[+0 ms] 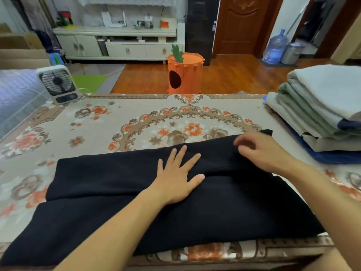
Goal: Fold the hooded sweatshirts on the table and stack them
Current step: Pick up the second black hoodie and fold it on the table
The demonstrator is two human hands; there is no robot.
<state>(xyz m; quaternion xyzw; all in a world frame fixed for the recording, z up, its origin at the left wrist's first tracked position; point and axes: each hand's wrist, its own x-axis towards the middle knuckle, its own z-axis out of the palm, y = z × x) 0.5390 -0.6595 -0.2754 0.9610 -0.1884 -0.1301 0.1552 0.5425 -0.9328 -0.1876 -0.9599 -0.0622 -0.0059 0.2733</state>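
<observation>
Black sweatshirt lying part-folded on near table. Left hand pressing flat, fingers apart. Right hand fingers curling at far-right edge; pinch unclear. Soft, limp, light: take edges.

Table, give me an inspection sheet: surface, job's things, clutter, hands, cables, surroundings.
Surface: table under a floral cloth.
Job's things: black sweatshirt lying across the near edge, partly folded; stack of folded garments at right.
Clutter: small fan at the far left corner.
Hands: left hand pressing flat on the sweatshirt; right hand with curled fingers at its far edge, grip unclear.
Cables: thin white cable by the fan.
Surroundings: orange carrot-shaped bin, water jug, cabinet, door.
</observation>
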